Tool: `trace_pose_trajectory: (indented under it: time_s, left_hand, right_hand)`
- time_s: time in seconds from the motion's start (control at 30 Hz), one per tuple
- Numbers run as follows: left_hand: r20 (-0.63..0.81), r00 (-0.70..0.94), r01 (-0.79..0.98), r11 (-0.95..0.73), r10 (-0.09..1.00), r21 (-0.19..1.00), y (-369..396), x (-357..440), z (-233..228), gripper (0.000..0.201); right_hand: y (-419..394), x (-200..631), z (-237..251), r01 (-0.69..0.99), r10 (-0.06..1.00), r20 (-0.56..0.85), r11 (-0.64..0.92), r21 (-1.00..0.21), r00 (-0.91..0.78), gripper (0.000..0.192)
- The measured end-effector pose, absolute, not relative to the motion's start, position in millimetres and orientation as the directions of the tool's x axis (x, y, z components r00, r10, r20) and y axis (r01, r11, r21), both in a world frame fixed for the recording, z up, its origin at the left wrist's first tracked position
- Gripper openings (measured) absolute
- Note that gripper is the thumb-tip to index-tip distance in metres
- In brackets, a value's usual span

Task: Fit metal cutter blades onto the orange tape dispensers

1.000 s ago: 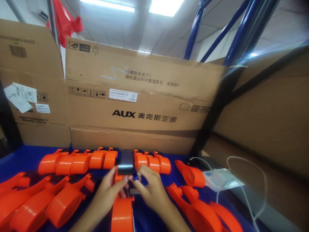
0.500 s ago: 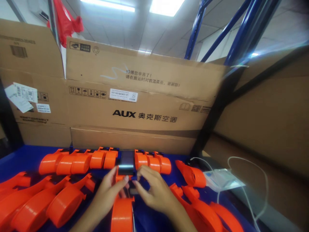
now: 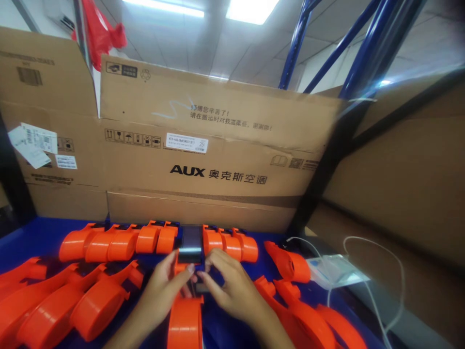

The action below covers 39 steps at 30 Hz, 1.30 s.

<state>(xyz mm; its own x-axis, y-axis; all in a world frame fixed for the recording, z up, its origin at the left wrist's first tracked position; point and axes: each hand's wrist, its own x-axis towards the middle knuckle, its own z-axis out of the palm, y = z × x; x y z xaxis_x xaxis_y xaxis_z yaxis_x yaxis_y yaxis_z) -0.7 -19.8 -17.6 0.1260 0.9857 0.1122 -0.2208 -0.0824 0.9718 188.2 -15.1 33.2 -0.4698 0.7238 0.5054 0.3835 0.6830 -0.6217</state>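
An orange plastic tape dispenser [image 3: 185, 320] with a round body lies in front of me, its narrow upper part between my hands. My left hand [image 3: 170, 276] grips that upper part from the left, thumb on top. On its other side, my right hand [image 3: 225, 281] has its thumb and index finger bent close together at the dispenser's edge; whatever is between them is too small to make out. Just beyond my fingertips stands a dark grey ribbed block [image 3: 191, 242]. Part of the dispenser's top is hidden by my fingers.
A back row of orange dispensers [image 3: 121, 245] with black tops lines the blue surface [image 3: 32, 232]. Larger ones [image 3: 98, 310] lie at left, others [image 3: 312, 320] at right. A white cable [image 3: 401, 276] and a clear packet [image 3: 337, 269] lie right. Cardboard [image 3: 218, 203] stands behind.
My right fingertips have shifted slightly left, toward my left thumb. My left hand stays on the dispenser, and the other dispensers have not moved.
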Motion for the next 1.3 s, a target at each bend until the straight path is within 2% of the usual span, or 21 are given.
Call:
trace_pose_trajectory:
  time_s: [0.13, 0.23, 0.3, 0.37, 0.43, 0.57, 0.67, 0.77, 0.9, 1.0, 1.17, 1.3]
  left_hand:
    - [0.112, 0.074, -0.322, -0.082, 0.991, 0.943, -19.3, -1.1, -15.6, 0.039]
    - [0.054, 0.059, -0.408, -0.025, 0.997, 0.912, -15.6, -3.9, -15.3, 0.059]
    - [0.017, 0.087, -0.453, 0.024, 0.996, 0.891, -14.5, -5.7, -15.2, 0.067]
    - [0.02, 0.123, -0.481, 0.041, 0.992, 0.876, -17.4, -6.0, -14.1, 0.066]
    - [0.023, 0.199, -0.484, 0.078, 0.98, 0.872, -24.1, -4.4, -12.1, 0.068]
    - [-0.037, 0.412, -0.466, 0.246, 0.91, 0.85, -37.9, 2.3, -7.7, 0.092]
    - [-0.024, 0.431, -0.467, 0.245, 0.902, 0.85, -40.7, 6.4, -6.4, 0.098]
    - [0.003, 0.387, -0.481, 0.199, 0.922, 0.854, -40.1, 7.5, -4.4, 0.088]
    - [0.012, 0.325, -0.453, 0.145, 0.946, 0.88, -41.3, 6.0, 3.4, 0.064]
    - [0.045, 0.301, -0.421, 0.091, 0.953, 0.903, -40.4, 4.6, 6.9, 0.054]
    - [0.033, 0.309, -0.375, 0.09, 0.95, 0.923, -31.7, 1.6, -2.2, 0.051]
    - [0.033, 0.31, -0.355, 0.084, 0.95, 0.931, -29.3, -0.1, -8.3, 0.054]
  right_hand:
    - [-16.5, 189.1, 31.9, 0.331, 0.757, 0.514, 0.644, -0.69, -0.404, 0.017]
    - [-15.3, 189.2, 30.6, 0.2, 0.812, 0.508, 0.569, -0.798, -0.287, 0.019]
    - [-13.8, 187.7, 30.4, 0.049, 0.866, 0.44, 0.464, -0.885, -0.238, 0.02]
    - [-12.8, 185.7, 31.0, -0.085, 0.897, 0.33, 0.32, -0.944, -0.295, 0.031]
    - [-12.6, 184.7, 31.8, -0.166, 0.873, 0.241, 0.187, -0.968, -0.424, 0.044]
    - [-12.7, 184.5, 30.2, -0.228, 0.811, 0.168, 0.043, -0.973, -0.56, 0.051]
    - [-12.7, 181.8, 25.5, -0.216, 0.862, 0.192, 0.098, -0.971, -0.469, 0.044]
    - [-12.5, 177.1, 21.4, -0.191, 0.896, 0.239, 0.178, -0.965, -0.374, 0.037]
    - [-10.4, 173.0, 19.1, -0.157, 0.893, 0.246, 0.2, -0.967, -0.377, 0.037]
    - [-8.8, 171.6, 18.0, -0.119, 0.898, 0.235, 0.205, -0.972, -0.373, 0.039]
    - [-12.0, 169.3, 17.9, -0.095, 0.903, 0.199, 0.176, -0.98, -0.38, 0.039]
    - [-15.0, 167.2, 18.9, -0.099, 0.905, 0.224, 0.202, -0.974, -0.361, 0.037]
